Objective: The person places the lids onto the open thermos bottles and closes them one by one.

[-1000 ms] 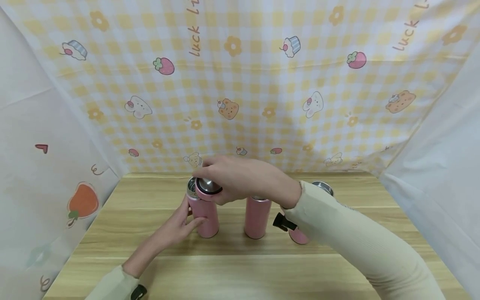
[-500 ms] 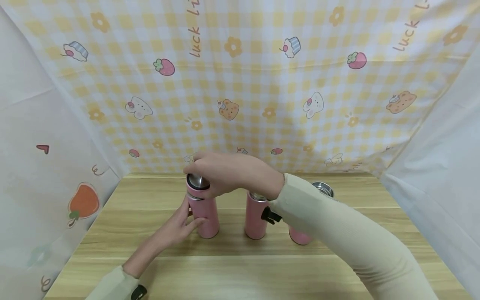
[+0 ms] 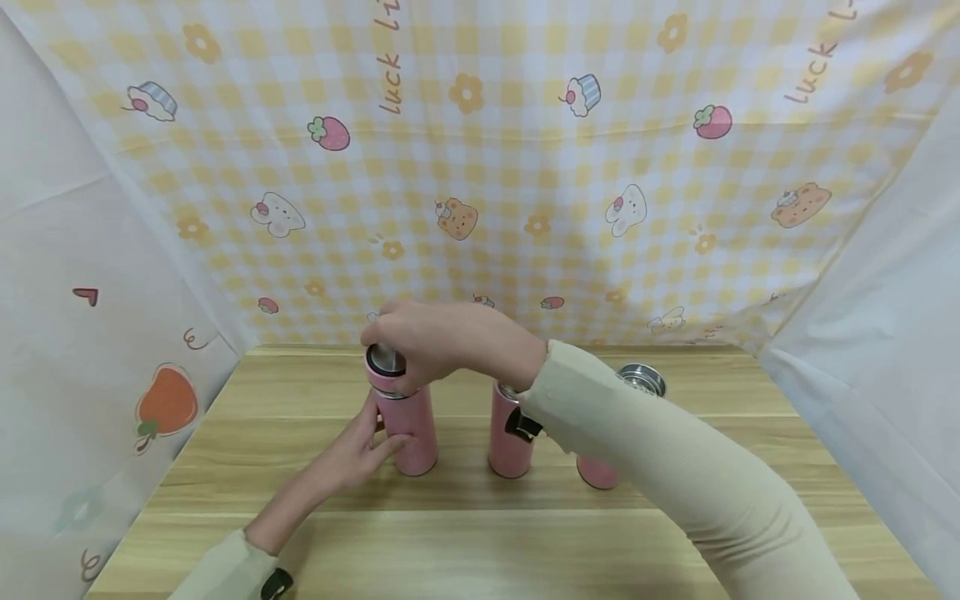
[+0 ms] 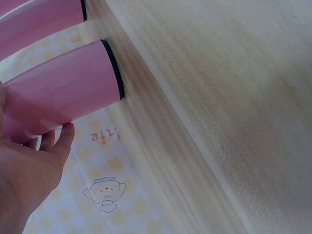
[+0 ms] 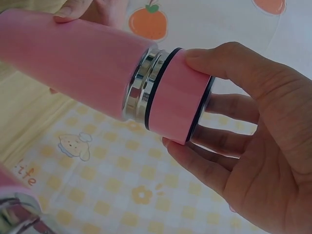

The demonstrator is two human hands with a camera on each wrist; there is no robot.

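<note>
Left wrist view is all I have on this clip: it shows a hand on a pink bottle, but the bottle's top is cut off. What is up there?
Observer: The right hand holds a pink lid at the mouth of that bottle.
Reviewer: My frame misses that end entirely. Is the lid down flush against the pink part?
Observer: No, the right wrist view shows a band of steel neck between them.

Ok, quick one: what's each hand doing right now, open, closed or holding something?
Left hand: holding the leftmost pink bottle.
Right hand: holding the pink lid at that bottle's mouth.
</note>
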